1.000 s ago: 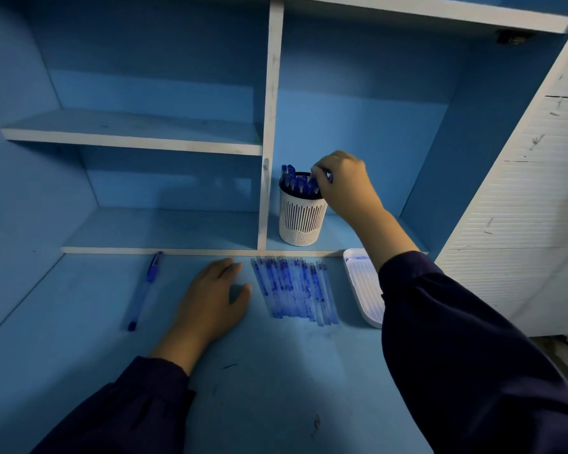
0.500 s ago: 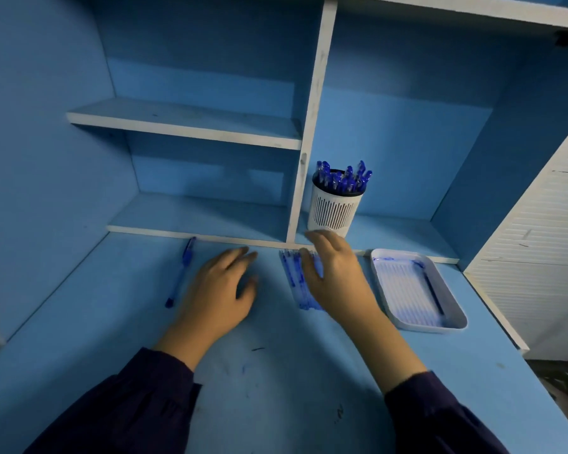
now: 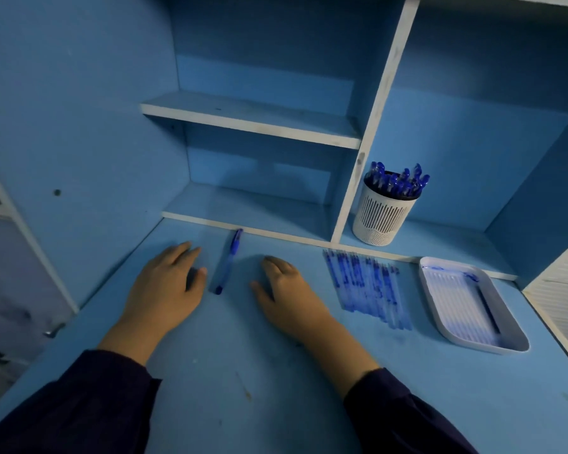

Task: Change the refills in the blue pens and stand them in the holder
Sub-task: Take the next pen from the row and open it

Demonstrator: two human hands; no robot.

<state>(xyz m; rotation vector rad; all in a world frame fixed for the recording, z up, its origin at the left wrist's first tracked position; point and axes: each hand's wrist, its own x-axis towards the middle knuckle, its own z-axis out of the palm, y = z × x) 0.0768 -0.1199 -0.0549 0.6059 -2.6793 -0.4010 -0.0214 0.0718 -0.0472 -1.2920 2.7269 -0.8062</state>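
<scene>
Blue pen [image 3: 227, 262] lies alone on the blue desk [image 3: 243, 371] in the gap between the two hands, slanting from its capped end near the shelf's front edge down to its tip just beside the left thumb. Neither hand has hold of it. To the left of the pen the left hand [image 3: 164, 286] lies palm down on the desk, its fingers [image 3: 181, 253] stretched nearly straight and close together, gripping nothing. Its thumb tip sits close to the pen's lower end, and whether it touches I cannot tell. On the pen's other side the right hand [image 3: 286, 290] rests on the desk, its fingers [image 3: 276, 265] loosely bent with the tips down toward the surface, also holding nothing; the tips are blurred. To the right of those right fingers, and apart from them, a row of refills [image 3: 368, 286] lies side by side on the desk. Further right again, a white tray [image 3: 499, 347] holds a thin dark rod [image 3: 487, 306]. Beyond the right fingertips and off to their right, on the low shelf [image 3: 259, 208], the white slotted holder [image 3: 386, 213] stands upright just beside the vertical divider [image 3: 371, 132]. A bunch of pens [image 3: 397, 183] stands in it, caps up. Dark sleeves [image 3: 89, 404] cover both forearms
</scene>
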